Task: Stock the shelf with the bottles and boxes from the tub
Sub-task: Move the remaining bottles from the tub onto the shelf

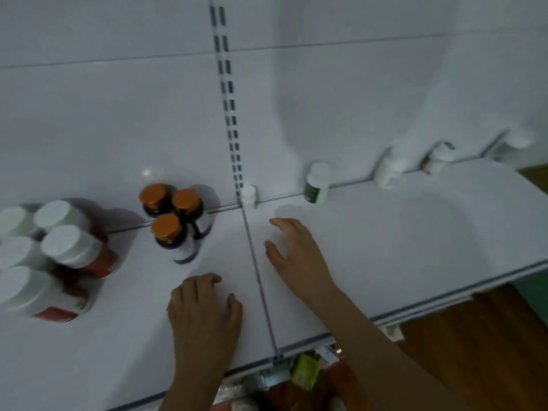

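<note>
Nearest, below the shelf's front edge: tub contents (305, 372) partly visible, a yellow-green packet among blurred red and white items; the tub itself hard to make out.

Left hand (204, 307) over the white shelf (400, 232), palm down, fingers loosely curled, holding nothing. Right hand (293, 253) further in, just right of the seam between shelf panels, fingers spread and relaxed, empty; contact with the surface cannot be judged.

Far left: cluster of white-capped bottles (68, 247) with red labels, standing close together. Centre-left, beyond the left hand: three dark bottles with orange caps (169, 229), touching one another.

At the back wall: a small white bottle (248, 195) at the slotted upright, then a white-capped bottle with a green label (317, 183). Further right along the back edge, more white bottles (391, 167), blurred.
</note>
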Demonstrator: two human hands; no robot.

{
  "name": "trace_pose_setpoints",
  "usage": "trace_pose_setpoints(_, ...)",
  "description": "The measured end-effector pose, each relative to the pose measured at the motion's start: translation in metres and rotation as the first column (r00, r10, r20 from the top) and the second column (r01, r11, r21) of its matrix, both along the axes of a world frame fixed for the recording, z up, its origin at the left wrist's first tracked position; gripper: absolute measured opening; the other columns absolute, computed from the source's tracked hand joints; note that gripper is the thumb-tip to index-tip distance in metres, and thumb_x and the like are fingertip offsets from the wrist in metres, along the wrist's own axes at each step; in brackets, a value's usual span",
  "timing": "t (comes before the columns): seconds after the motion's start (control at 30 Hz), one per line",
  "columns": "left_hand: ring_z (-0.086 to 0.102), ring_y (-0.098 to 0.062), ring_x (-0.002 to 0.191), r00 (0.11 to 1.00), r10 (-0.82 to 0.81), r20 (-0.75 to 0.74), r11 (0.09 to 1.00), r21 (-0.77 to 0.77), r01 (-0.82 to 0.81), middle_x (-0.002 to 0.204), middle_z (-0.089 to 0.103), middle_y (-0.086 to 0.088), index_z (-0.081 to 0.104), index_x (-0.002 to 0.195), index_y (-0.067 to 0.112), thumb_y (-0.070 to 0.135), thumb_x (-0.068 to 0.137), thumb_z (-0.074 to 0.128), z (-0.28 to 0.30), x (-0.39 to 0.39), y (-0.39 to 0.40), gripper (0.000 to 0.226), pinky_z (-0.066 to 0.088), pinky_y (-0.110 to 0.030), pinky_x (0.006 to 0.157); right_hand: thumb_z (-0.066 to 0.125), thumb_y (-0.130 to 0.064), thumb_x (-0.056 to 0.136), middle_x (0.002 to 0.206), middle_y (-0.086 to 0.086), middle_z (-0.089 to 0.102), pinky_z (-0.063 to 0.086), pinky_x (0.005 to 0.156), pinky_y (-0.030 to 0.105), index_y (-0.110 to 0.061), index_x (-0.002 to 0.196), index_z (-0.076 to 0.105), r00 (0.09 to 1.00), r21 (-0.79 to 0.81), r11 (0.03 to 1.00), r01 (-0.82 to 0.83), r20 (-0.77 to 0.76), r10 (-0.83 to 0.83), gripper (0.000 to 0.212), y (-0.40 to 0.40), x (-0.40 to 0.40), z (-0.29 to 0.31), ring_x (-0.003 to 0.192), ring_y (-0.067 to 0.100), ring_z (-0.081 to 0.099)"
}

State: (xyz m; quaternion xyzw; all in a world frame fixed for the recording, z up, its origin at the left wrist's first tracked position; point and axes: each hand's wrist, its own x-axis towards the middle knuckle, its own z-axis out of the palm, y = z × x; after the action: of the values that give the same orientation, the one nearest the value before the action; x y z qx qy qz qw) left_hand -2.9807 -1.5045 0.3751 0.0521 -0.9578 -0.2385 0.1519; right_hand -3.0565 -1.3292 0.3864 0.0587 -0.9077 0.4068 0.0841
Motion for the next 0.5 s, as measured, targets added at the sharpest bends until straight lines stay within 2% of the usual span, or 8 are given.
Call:
trace_pose_setpoints(0.13,0.050,-0.025,0.110,0.957,-0.289,0.016,0.957,-0.012,0.289,0.114,0.057,-0.004,0.057,0.117,0.017,0.028,0.081,0.057,-0.001,-0.001,0.056,0.039,0.040,-0.039,0.095,0.057,-0.030,0.098,0.135,-0.002,0.052,0.027,0.101,0.012,-0.017,0.138,0.050,0.991,-0.022,0.991,0.130,-0.012,-0.131,0.043,0.064,0.025,0.011,0.126,0.010,0.044)
trace_pose_setpoints(0.27,0.049,-0.022,0.119,0.854,-0.519,0.039,0.855,0.021,0.519,0.127,0.056,-0.003,0.055,0.128,0.015,0.030,0.085,0.057,-0.001,0.005,0.133,0.046,0.039,-0.036,0.104,0.057,-0.031,0.098,0.133,0.000,0.054,0.037,0.103,0.023,-0.016,0.137,0.051,0.964,-0.049,0.964,0.263,-0.027,-0.264,0.042,0.147,0.060,0.013,0.123,0.014,0.048)
trace_pose_setpoints(0.4,0.050,-0.018,0.119,0.743,-0.668,0.040,0.744,0.044,0.666,0.130,0.054,-0.001,0.052,0.133,0.015,0.036,0.090,0.051,0.007,0.026,0.220,0.048,0.041,-0.032,0.101,0.057,-0.030,0.098,0.133,0.002,0.053,0.040,0.106,0.033,-0.015,0.136,0.051,0.938,-0.060,0.936,0.347,-0.004,-0.347,0.041,0.241,0.098,0.013,0.124,0.017,0.048)
trace_pose_setpoints(0.43,0.050,-0.018,0.120,0.728,-0.684,0.045,0.730,0.053,0.682,0.131,0.054,0.000,0.051,0.135,0.016,0.036,0.091,0.052,0.008,0.032,0.241,0.048,0.042,-0.034,0.102,0.056,-0.031,0.098,0.133,0.002,0.053,0.040,0.106,0.032,-0.015,0.136,0.051,0.931,-0.054,0.930,0.364,-0.008,-0.365,0.041,0.264,0.107,0.015,0.124,0.017,0.048)
trace_pose_setpoints(0.5,0.049,-0.017,0.121,0.705,-0.707,0.062,0.707,0.078,0.703,0.132,0.053,0.001,0.049,0.137,0.017,0.032,0.093,0.058,0.009,0.045,0.285,0.048,0.043,-0.035,0.103,0.055,-0.032,0.099,0.134,0.001,0.052,0.035,0.103,0.022,-0.016,0.136,0.051,0.916,-0.036,0.916,0.399,-0.011,-0.400,0.041,0.311,0.125,0.018,0.125,0.015,0.046)
